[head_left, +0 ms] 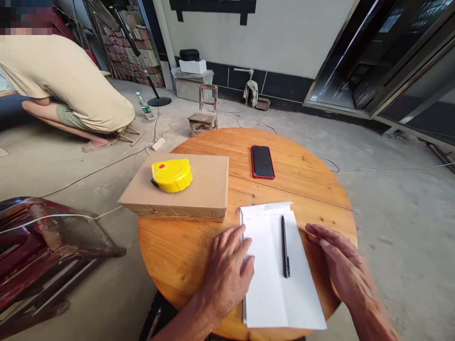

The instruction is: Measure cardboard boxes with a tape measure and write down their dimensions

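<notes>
A white sheet of paper [270, 279] lies on the near side of a round wooden table [177, 251], with a black pen [285, 246] resting on it. My left hand [227, 272] lies flat with fingers stretched out, partly on the paper's left edge. My right hand [343, 265] rests open on the table just right of the paper, holding nothing. A flat cardboard box [209, 189] sits at the table's left, a yellow tape measure [172, 175] on top of it. A red-cased phone [262, 161] lies face up farther back.
A dark red stool [42, 246] lies at the left. Another person in a beige shirt [71, 80] bends over at the far left. A small wooden chair [204, 113], a water bottle [144, 106], cables and a lamp stand sit on the concrete floor beyond.
</notes>
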`<state>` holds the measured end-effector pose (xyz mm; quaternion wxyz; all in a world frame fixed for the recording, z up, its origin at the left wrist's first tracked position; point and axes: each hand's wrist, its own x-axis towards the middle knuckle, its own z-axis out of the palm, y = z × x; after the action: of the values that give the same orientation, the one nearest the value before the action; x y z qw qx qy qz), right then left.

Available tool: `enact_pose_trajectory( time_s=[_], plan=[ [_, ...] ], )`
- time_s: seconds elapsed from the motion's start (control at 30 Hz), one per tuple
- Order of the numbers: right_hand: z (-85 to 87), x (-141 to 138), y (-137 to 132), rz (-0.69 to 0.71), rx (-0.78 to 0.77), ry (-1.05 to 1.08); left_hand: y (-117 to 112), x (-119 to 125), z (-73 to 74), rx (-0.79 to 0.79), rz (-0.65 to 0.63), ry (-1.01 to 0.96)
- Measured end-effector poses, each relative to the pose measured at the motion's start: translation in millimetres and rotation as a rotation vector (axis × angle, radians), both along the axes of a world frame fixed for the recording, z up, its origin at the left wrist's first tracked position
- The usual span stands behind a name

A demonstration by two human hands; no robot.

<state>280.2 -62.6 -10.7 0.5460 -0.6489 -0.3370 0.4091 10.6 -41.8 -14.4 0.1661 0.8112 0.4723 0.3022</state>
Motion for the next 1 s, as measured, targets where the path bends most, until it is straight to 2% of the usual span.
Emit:
enact_pose_trajectory(
  time_s=[0.17,0.27,0.37,0.47,0.6,0.7,0.73,0.8,0.9,0.97,1.0],
  plan=[
    [9.8,-9.0,-24.4,-0.097,-0.035,-0.155,-2.6,-2.8,3.8,0.050,0.008,-0.130],
    [30.2,-12.0,-37.0,-0.126,-0.086,-0.358,-10.9,-12.1,18.1,0.087,-0.005,-0.204],
    [57.9,-19.6,-33.9,-0.107,-0.109,-0.598,-21.6,-34.7,36.1,0.198,-0.035,-0.289],
    [84.7,-47.3,-11.1,0.033,-0.049,-0.810,-25.2,-72.0,49.5,0.336,0.042,-0.299],
    [113.4,-124.8,40.9,0.386,0.215,-0.893,-3.5,-132.2,60.6,0.450,0.391,-0.293],
    [126.8,-191.1,89.6,0.636,0.416,-0.955,31.3,-168.2,64.1,0.276,0.571,-0.449],
    [129.8,-210.4,105.6,0.701,0.458,-1.006,43.9,-176.6,63.6,0.167,0.593,-0.528],
    [133.9,-241.6,133.2,0.779,0.432,-1.126,66.9,-187.3,60.6,-0.037,0.585,-0.629],
    [137.0,-266.0,155.9,0.856,0.356,-1.239,88.7,-189.6,55.9,-0.175,0.507,-0.682],
    [137.9,-266.2,155.8,0.821,0.327,-1.166,92.2,-185.3,56.1,-0.230,0.435,-0.715],
    [138.0,-261.8,151.5,0.772,0.305,-1.052,90.4,-182.6,57.3,-0.247,0.403,-0.731]
  ],
)
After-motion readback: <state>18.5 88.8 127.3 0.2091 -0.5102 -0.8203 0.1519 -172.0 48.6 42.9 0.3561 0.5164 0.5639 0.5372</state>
